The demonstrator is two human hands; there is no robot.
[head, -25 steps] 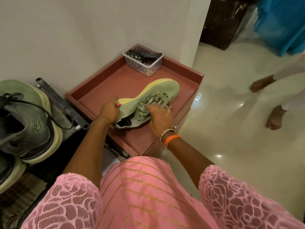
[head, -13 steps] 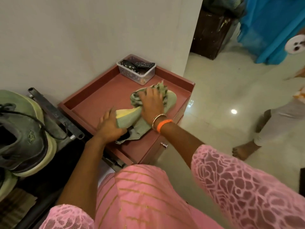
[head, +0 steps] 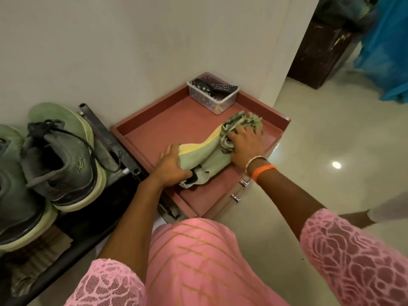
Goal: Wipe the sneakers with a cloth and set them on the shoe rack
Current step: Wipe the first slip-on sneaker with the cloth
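In the head view, the pale green sneaker (head: 204, 154) lies on its side at the centre of the frame, on the red tray-topped cabinet (head: 167, 127). The right hand (head: 246, 143) has slid the striped cloth (head: 239, 124) from the shoe's middle up to its toe over the last second, so the wipe has covered most of this side; in my judgement little is left before the shoe can go to the rack. That hand presses the bunched cloth down with fingers curled over it. The left hand (head: 171, 165) grips the heel, thumb and fingers wrapped round the collar, steadying the shoe.

The toe and cloth sit near the tray's raised right rim, with a clear plastic box (head: 213, 93) of remotes further up the frame. The shoe rack (head: 108, 140) stands at the left, already carrying dark sneakers (head: 59, 164); bare red tray lies between shoe and rack, giving an open path leftward over the low rim.
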